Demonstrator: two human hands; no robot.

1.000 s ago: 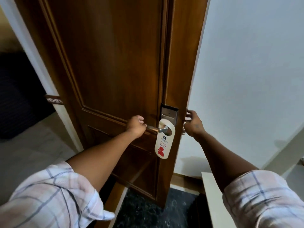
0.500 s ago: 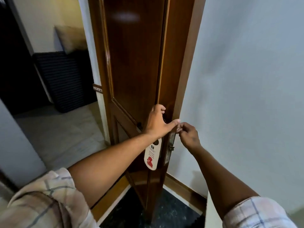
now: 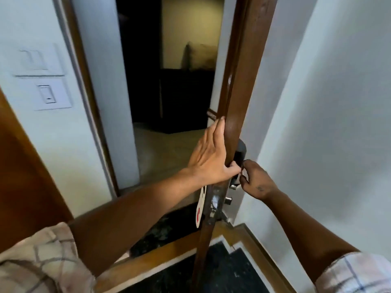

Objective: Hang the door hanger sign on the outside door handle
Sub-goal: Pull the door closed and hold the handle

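While door [image 3: 239, 106] stood edge-on to camera, door hanger sign [image 3: 201, 205] hung on its left face, long axis vertical, directly below left hand [image 3: 208, 159]. Left fingers straight, pressed together, flat against door edge; thumb hooked round edge. Sign below left palm, not gripped. Right hand [image 3: 257, 182] on opposite face at handle [image 3: 233, 185], fingers curled; grip on handle likely, cannot tell. Left hand nearer sign.

Open doorway [image 3: 169, 144] left of door [image 3: 243, 92]
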